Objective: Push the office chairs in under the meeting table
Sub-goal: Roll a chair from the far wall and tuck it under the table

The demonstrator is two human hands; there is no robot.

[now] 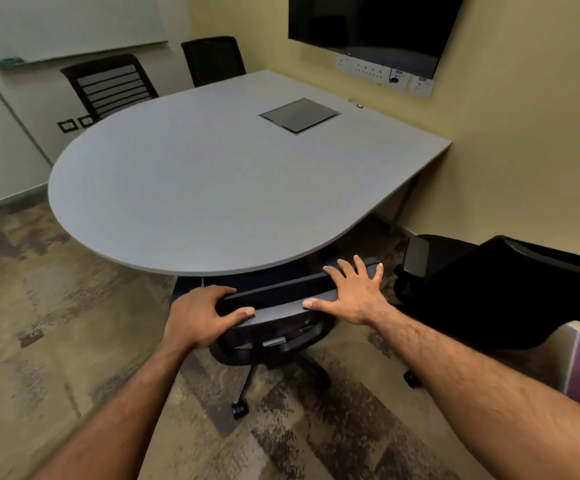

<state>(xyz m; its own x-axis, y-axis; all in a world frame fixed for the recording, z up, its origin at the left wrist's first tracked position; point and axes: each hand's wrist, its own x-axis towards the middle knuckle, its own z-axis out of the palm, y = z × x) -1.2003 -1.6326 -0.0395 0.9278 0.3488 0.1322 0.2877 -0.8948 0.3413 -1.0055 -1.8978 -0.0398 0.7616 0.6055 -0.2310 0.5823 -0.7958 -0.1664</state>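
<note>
The black office chair with a mesh back and wheeled base [274, 306] is positioned nearest, at the curved near edge of the grey rounded meeting table [212, 174]. Its top rail is gripped at one end by the left hand [202, 317], fingers curled over and thumb underneath. The right hand [354, 292] is laid flat on the other end, fingers spread, not closed. The seat is judged to be largely under the tabletop already; the backrest is just beside the table edge, so little travel remains.

A 2nd black office chair [489, 289] is seen to the right, turned away from the table and well clear of it; this one is judged still to be pushed in. Room there is limited by the yellow wall [524, 150] and a table leg.

At the far side, 2 black chairs [108, 84] are set close against the table edge and are judged done. Open carpet [39, 323] is available on the left.
</note>
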